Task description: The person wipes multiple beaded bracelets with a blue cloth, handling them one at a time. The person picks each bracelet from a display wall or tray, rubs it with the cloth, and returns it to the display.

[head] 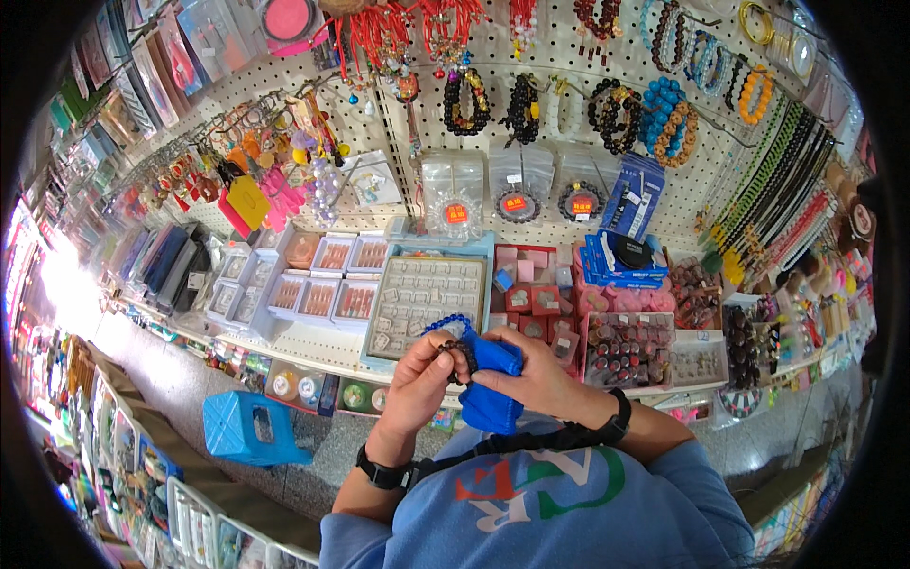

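My left hand (421, 384) pinches a dark beaded bracelet (461, 355) between thumb and fingers, in front of my chest. Close to its right, my right hand (530, 370) grips a bright blue cloth (494, 398), which hangs down below the fingers. A string of shiny blue beads (448, 323) curves out just above the left fingertips, over the edge of a display tray (377, 313) of small items in clear compartments. Whether the blue beads are held or lie on something cannot be told. The inner side of each palm is hidden.
A white shelf (298, 348) with boxed goods runs across in front. Red boxes and a pink-edged tray (590, 380) stand at the right. Bracelets and keychains hang from a pegboard (398, 142) behind. A blue plastic stool (234, 430) stands on the floor at the left.
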Motion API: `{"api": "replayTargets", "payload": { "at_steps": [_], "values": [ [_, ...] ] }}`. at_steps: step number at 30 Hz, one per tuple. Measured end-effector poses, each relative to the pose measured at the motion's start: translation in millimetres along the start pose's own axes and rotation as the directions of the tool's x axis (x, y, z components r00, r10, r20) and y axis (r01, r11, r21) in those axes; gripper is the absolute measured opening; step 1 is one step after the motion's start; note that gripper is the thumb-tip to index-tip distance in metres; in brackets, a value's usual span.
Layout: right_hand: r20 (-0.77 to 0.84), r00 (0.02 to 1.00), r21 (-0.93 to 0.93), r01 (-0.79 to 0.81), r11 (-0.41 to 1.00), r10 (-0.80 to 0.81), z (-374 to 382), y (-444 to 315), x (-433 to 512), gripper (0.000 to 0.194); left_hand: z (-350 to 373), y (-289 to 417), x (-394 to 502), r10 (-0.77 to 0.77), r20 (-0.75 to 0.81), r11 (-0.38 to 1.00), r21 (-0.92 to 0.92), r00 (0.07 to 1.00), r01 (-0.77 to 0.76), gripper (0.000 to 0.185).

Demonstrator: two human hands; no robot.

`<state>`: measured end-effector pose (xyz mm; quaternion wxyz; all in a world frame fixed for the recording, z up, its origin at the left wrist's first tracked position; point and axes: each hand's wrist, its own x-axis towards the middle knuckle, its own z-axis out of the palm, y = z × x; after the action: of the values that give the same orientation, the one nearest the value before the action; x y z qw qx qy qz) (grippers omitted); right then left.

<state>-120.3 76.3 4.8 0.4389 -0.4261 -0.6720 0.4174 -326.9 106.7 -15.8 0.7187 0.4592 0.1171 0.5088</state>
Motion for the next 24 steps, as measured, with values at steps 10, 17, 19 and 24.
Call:
{"api": "replayTargets", "payload": {
  "at_steps": [10,17,19,24],
  "values": [
    [-0.01,0.999,-0.041,-0.04,0.998,0.04,-3.2,-3.4,-0.8,0.038,1.4,-1.9,-3.7,-0.061,0.05,0.982,0.18,0.997,0.051,0.017],
    [-0.113,0.989,0.068,-0.083,0.994,0.091,-1.1,-6.1,-2.3,0.029,-6.4,-13.8,-0.4,-0.065,-0.128,0.955,0.281,0.99,0.099,0.016],
    [-0.156,0.981,0.049,-0.108,0.993,0.115,-2.6,-5.1,-1.1,0.028,-7.2,-20.0,-0.1,-0.047,-0.181,0.951,0.294,0.982,0.1,0.015],
    [-0.185,0.98,0.016,-0.064,0.998,0.066,-4.3,-6.1,-0.2,0.025,-15.4,-29.1,-0.8,-0.003,-0.287,0.887,0.442,0.958,0.135,0.012]
  ]
}}
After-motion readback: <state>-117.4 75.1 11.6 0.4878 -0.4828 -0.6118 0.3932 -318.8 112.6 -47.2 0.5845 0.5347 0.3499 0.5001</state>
